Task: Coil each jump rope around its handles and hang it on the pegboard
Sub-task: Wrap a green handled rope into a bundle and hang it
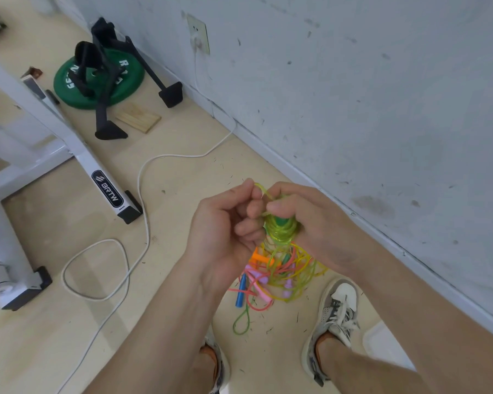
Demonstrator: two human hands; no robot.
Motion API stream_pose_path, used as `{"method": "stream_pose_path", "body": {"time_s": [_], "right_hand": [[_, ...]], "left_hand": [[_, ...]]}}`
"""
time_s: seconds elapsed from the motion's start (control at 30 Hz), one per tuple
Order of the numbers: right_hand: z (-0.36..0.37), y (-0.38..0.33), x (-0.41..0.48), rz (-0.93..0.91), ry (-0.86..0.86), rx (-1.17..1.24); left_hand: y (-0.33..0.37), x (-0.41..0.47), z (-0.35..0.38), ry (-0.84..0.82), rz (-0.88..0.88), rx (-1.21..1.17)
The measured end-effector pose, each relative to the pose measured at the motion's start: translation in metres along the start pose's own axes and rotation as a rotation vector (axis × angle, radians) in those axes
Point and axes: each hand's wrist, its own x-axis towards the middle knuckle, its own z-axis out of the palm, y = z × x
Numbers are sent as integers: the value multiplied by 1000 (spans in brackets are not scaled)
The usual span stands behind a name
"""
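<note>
Floor (54, 336) by wall: rope pile (271, 275) seen between feet. Green rope (279, 230) nearly coiled, gripped by right hand (316, 223); tail (261, 189) pinched by left hand (221, 226). Tail to be tucked next, then hung.

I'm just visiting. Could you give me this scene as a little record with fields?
activity: coiling a jump rope round its handles
right hand: grips the coiled green rope
left hand: pinches that rope's loose strand above the coil
pile: more coloured ropes, tangled on the floor below the hands
nearby: weight plate, white cable, socket
</note>
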Motion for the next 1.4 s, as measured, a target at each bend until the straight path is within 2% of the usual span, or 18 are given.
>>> {"method": "stream_pose_path", "body": {"time_s": [0.07, 0.13, 0.23, 0.3, 0.4, 0.57, 0.67, 0.8, 0.93, 1.0, 1.1, 1.2, 1.4], "right_hand": [[1, 0, 1, 18, -2, -32], [3, -3, 0, 23, 14, -95], [3, -7, -1, 17, 18, -309], [2, -12, -4, -1, 14, -391], [-1, -21, -11, -46, 69, -434], [7, -45, -29, -145, 206, -481], [18, -69, -42, -176, 201, -590], [28, -116, -62, -247, 310, -699], [48, -165, -90, -233, 208, -748], [56, -187, -106, -249, 179, -695], [65, -218, -135, -269, 110, -381], [75, -242, -160, -316, 216, -166], [87, -277, -203, -458, 445, -113]], "left_hand": [[1, 0, 0, 24, -15, 32], [3, -1, 2, 73, 51, 218], [1, 1, 1, 164, 422, 744], [1, 2, 0, 164, 600, 973], [5, -1, 3, 103, 584, 888], [14, -22, 27, 103, 520, 705], [25, -38, 47, 33, 469, 579], [44, -72, 75, -42, 484, 484], [61, -115, 112, -146, 533, 470], [69, -137, 131, -159, 559, 499], [82, -167, 155, -152, 625, 619], [90, -197, 175, -193, 614, 701], [97, -243, 212, -152, 660, 595]]}}
